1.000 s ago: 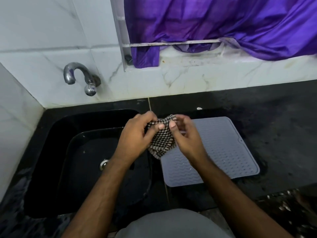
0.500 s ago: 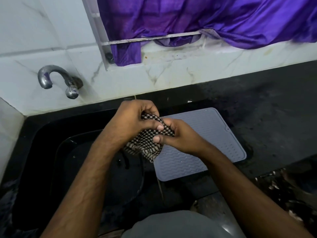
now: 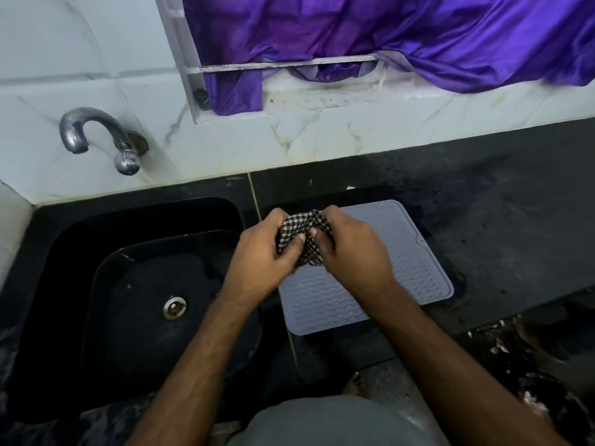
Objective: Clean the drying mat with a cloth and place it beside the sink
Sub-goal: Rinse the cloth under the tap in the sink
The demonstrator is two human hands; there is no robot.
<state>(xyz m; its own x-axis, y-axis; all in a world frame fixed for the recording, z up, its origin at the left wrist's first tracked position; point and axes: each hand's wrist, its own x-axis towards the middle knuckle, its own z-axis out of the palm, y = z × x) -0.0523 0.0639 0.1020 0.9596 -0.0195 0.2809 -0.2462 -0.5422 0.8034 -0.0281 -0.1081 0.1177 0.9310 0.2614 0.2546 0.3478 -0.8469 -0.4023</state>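
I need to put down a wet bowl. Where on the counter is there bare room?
Bare black counter lies right of the grey mat, up to the tiled wall. The front right corner holds scattered bits. Both hands bunch the checked cloth over the mat's left edge.

no readable text, labels, numbers

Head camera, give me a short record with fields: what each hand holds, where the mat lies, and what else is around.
left hand: grips the cloth
right hand: grips the same cloth
cloth: checked, bunched between both hands, above the mat's left edge
mat: grey, flat on the counter, right of the sink
tap: on the wall above the sink
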